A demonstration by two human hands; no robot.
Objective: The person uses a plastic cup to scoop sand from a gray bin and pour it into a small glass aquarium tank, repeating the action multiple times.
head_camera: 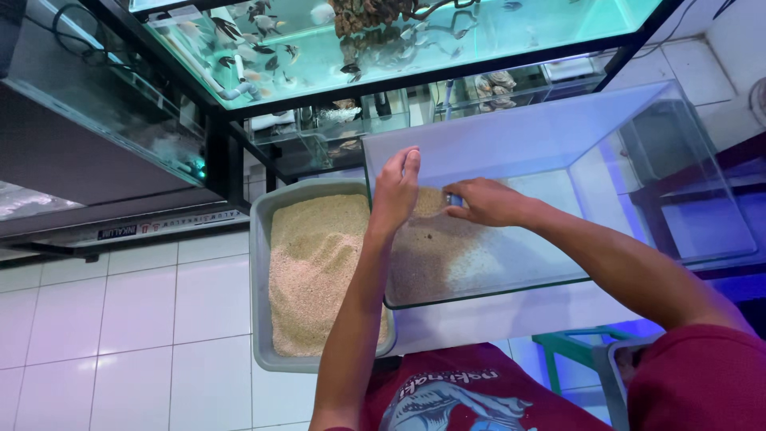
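An empty glass aquarium [638, 160] stands in front of me, with a patch of tan sand [435, 255] on its floor at the near-left corner. My left hand [396, 187] is raised at the tank's left wall, fingers loosely curled, above the sand. My right hand [487, 202] reaches into the tank beside it, fingers closed around a small object that is mostly hidden. To the left of the tank sits a grey plastic tray [260, 263] filled with the same tan sand [315, 263].
A black metal rack [227, 148] holds a lit fish tank [383, 40] with several fish and smaller tanks below. White floor tiles [128, 327] lie at left. A green stool frame [566, 351] stands at lower right.
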